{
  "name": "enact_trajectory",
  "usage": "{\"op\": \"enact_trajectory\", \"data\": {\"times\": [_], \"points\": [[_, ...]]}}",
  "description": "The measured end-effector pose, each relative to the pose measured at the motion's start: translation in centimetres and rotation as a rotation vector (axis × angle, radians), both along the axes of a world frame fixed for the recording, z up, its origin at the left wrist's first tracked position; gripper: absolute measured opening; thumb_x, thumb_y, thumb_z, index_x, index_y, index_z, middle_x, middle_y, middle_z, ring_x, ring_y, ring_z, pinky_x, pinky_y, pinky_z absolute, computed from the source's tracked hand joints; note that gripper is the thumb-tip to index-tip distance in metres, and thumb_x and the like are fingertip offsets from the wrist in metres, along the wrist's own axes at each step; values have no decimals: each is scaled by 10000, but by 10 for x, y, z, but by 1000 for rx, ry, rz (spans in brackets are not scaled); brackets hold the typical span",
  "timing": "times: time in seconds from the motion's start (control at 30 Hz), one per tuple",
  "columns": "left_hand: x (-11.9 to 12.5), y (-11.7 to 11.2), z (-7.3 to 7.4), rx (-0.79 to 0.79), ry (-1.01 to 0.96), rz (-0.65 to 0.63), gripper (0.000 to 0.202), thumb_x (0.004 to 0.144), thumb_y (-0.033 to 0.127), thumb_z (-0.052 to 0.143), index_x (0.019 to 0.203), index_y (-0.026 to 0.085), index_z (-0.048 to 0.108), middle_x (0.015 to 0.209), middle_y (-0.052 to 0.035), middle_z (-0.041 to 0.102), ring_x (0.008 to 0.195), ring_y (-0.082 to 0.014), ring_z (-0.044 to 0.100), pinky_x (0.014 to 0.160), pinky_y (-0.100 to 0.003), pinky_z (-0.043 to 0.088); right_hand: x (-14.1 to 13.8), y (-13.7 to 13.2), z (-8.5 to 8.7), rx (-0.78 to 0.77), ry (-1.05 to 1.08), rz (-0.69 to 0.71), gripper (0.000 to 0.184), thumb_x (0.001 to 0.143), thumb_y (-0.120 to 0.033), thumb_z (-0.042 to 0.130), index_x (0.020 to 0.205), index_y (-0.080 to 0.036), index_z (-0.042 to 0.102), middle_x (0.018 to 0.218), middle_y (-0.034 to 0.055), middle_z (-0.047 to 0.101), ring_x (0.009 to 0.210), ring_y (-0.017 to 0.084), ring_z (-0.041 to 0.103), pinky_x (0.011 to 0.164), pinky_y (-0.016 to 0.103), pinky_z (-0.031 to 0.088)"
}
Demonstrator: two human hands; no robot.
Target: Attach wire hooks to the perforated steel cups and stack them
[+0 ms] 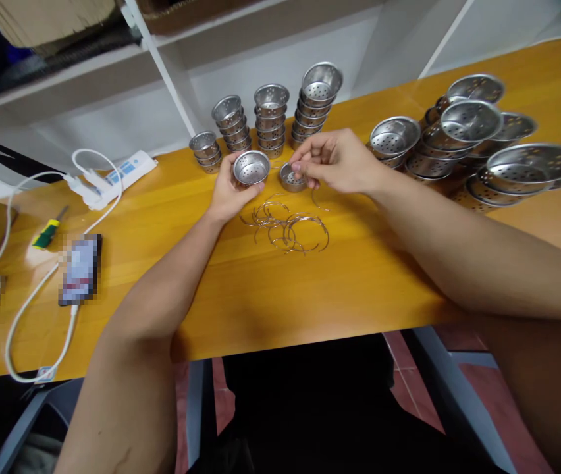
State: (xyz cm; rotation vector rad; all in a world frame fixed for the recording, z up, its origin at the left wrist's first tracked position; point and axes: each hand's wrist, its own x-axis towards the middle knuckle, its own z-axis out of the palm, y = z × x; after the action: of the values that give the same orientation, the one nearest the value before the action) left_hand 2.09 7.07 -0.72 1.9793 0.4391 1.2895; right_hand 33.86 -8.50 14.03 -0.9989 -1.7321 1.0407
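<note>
My left hand (pixel 228 195) is closed around a small perforated steel strainer cup (pixel 251 167), holding it upright above the yellow table (pixel 270 296). My right hand (pixel 336 161) pinches the rim of a second, smaller strainer cup (pixel 291 178) that sits on the table beside the first. Just in front of both hands lies a loose heap of thin wire rings (pixel 288 225).
Several stacks of small strainer cups (pixel 270 118) stand behind the hands. A heap of larger perforated strainer bowls (pixel 473 141) fills the right side. On the left lie a white power strip (pixel 112 176) with cable, a screwdriver (pixel 48 229) and a phone (pixel 80 268).
</note>
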Motion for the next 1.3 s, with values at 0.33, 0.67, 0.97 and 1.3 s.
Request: {"op": "enact_trajectory", "data": {"times": [0.33, 0.67, 0.97, 1.3], "points": [[8, -46, 35, -234, 48, -182, 1160, 774, 919, 1127, 1695, 374, 678, 1697, -123, 823, 1411, -358, 873, 1108, -547, 826, -16, -2, -18, 4, -45, 17, 386, 1143, -521, 927, 1384, -261, 774, 840, -6, 697, 670, 177, 545, 609, 335, 516], [22, -61, 47, -79, 148, -87, 1148, 820, 971, 1113, 1656, 343, 639, 1660, -131, 830, 1520, -347, 861, 1367, -567, 708, -22, -8, -12, 89, -240, -133, 500, 1185, -742, 708, 1408, -298, 766, 901, 59, 640, 887, 305, 642, 910, 511, 648], [27, -66, 40, -30, 143, -127, 1101, 863, 942, 1102, 1651, 313, 658, 1612, -129, 825, 1464, -336, 890, 1316, -550, 744, -21, -20, -7, 216, -436, -156, 484, 1244, -581, 705, 1512, -213, 871, 994, 87, 772, 919, 292, 658, 988, 483, 600], [31, -66, 35, -32, 144, -127, 1097, 873, 931, 1100, 1661, 309, 657, 1606, -128, 802, 1486, -345, 863, 1348, -567, 719, -19, -22, -3, 205, -510, -179, 451, 1248, -585, 660, 1424, -241, 894, 1105, 138, 831, 974, 337, 688, 1038, 536, 606]]}}
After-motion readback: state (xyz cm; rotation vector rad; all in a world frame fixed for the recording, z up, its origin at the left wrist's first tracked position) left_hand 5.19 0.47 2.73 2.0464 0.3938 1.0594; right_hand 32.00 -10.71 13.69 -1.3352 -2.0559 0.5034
